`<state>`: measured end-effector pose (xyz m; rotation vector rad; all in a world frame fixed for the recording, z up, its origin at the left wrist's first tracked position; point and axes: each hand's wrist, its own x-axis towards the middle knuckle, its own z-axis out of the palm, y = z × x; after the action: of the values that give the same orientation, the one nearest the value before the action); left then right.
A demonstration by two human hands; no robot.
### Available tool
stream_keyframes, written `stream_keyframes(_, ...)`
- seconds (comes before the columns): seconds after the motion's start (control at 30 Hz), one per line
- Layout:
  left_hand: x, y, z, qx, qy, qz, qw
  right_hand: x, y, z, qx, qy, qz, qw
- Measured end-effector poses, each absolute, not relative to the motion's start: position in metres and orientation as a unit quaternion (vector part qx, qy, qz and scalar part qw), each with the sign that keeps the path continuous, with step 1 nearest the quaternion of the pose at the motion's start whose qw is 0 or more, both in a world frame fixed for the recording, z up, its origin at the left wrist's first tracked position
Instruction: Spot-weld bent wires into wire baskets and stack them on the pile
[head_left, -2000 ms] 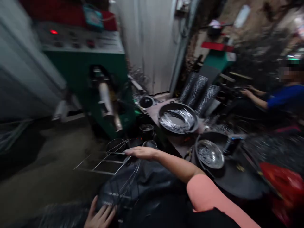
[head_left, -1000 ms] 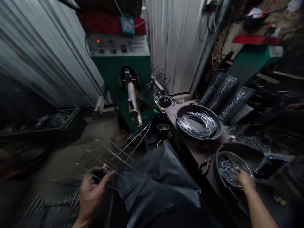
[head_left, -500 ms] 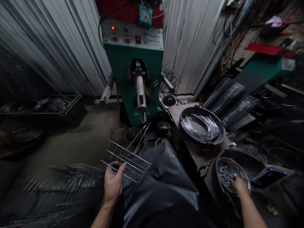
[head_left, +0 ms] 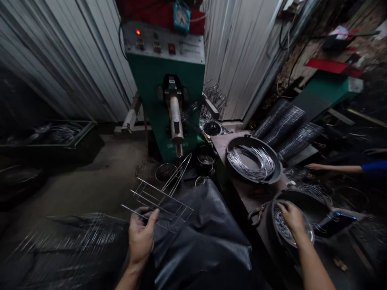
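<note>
My left hand (head_left: 141,233) is closed round the near edge of a wire rack (head_left: 163,200), thumb on top, holding it tilted above a black sheet (head_left: 202,237) over my lap. Long bent wires at the rack's far end point toward the welding machine (head_left: 169,88). On the right, my right hand (head_left: 292,220) is over a round metal bowl (head_left: 308,231) of small metal pieces (head_left: 281,225). Its fingers are bent together by the bowl's far left rim; whatever they grip is hidden.
A black pan (head_left: 279,169) with a coil of cut wires (head_left: 250,161) sits on the side table. Pliers (head_left: 256,216) lie near the bowl. A phone-like device (head_left: 335,223) stands at right. Another person's arm (head_left: 335,167) reaches in. Stacked wire racks (head_left: 78,245) lie at lower left.
My right hand has moved up and left across the bowl. The rack in my left hand has tilted slightly. Another person's arm has come into view at right.
</note>
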<state>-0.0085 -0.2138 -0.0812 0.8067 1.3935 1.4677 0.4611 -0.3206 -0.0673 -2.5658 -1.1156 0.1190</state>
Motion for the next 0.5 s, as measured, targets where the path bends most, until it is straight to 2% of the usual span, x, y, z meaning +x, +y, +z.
stream_keyframes(0.07,-0.005,-0.213,-0.082,0.351,0.569,0.592,0.450,0.414,-0.276,-0.048,-0.835,-0.451,0.131,0.287)
stream_keyframes(0.13,-0.001,-0.215,-0.080,0.364,0.567,0.590,0.445,0.360,-0.230,-0.035,-0.749,-0.518,0.226,0.346)
stream_keyframes(0.23,0.003,-0.220,-0.076,0.375,0.571,0.581,0.443,0.284,-0.171,-0.027,-0.637,-0.582,0.347,0.367)
stream_keyframes(0.37,-0.001,-0.225,-0.079,0.372,0.577,0.575,0.445,0.221,-0.129,-0.030,-0.548,-0.558,0.489,0.386)
stream_keyframes(0.5,-0.010,-0.221,-0.091,0.359,0.569,0.579,0.461,0.200,-0.120,-0.036,-0.506,-0.526,0.534,0.426)
